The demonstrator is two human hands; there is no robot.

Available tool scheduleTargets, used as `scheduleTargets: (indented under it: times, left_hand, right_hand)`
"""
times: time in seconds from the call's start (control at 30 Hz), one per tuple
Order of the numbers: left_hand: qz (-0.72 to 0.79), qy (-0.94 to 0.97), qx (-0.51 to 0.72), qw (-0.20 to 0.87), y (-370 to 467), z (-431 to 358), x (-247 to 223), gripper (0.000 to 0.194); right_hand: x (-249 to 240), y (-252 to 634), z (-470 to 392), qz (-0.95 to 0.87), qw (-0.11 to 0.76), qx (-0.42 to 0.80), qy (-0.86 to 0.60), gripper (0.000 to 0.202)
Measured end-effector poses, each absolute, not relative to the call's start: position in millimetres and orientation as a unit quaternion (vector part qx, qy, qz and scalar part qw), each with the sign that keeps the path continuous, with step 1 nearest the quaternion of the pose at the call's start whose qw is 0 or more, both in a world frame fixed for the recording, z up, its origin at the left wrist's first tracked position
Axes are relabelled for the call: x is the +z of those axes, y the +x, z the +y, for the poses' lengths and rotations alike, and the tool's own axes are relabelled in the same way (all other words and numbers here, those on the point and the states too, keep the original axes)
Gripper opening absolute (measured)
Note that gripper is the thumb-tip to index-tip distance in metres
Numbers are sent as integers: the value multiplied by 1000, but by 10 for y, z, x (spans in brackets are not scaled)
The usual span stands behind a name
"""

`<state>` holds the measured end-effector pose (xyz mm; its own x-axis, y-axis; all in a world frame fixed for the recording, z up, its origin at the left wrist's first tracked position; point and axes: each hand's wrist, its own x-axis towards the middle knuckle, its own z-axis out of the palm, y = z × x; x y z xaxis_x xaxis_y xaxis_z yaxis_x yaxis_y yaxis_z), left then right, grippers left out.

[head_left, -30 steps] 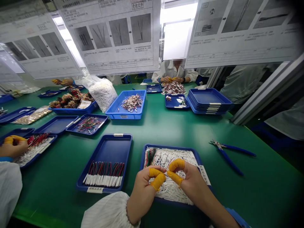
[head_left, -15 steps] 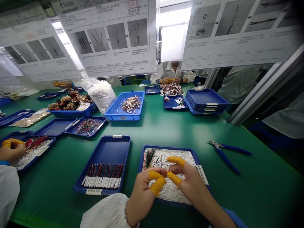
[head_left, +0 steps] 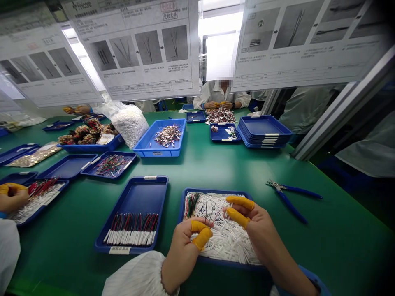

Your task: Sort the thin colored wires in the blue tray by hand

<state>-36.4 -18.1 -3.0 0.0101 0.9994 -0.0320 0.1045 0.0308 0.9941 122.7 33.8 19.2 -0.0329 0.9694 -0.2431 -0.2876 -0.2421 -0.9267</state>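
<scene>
My left hand (head_left: 189, 242), with yellow finger covers, pinches thin dark and red wires (head_left: 211, 213) above a blue tray (head_left: 185, 197) of white tubes (head_left: 236, 242). To its right, my right hand (head_left: 251, 220) has its covered thumb and index finger close together at the end of a red wire, with a small white piece between the tips. At the left of that tray lies a bundle of coloured wires (head_left: 191, 204). Another blue tray (head_left: 145, 193) on the left holds a row of wires with white sleeves (head_left: 131, 237).
Blue-handled pliers (head_left: 290, 197) lie on the right of the green table (head_left: 216, 168). Farther back are a light-blue bin (head_left: 142, 142), stacked trays (head_left: 265, 127) and a bag (head_left: 131, 123). Another person's hand (head_left: 14, 199) is at the left; a person (head_left: 222, 96) sits opposite.
My right hand has moved right and slightly up, away from my left hand. My left hand keeps its pinch on the wires. The whole view has shifted slightly.
</scene>
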Motion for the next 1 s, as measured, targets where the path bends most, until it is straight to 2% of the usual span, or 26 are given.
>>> scheduleTargets:
  times: [0.4,0.77,1.0]
  left_hand:
    - [527,540,448,479,-352,-177,-9,7]
    - [521,542,450,482,-350,-177,-24,6]
    - [524,538,451,483,-349,-183,-23,7]
  right_hand:
    - [190,1265,343,-307,566,620,-448,34]
    - [199,1251,322,-350,575,608,-421,26]
    - [227,1229,291,-390,546,602,-434,22]
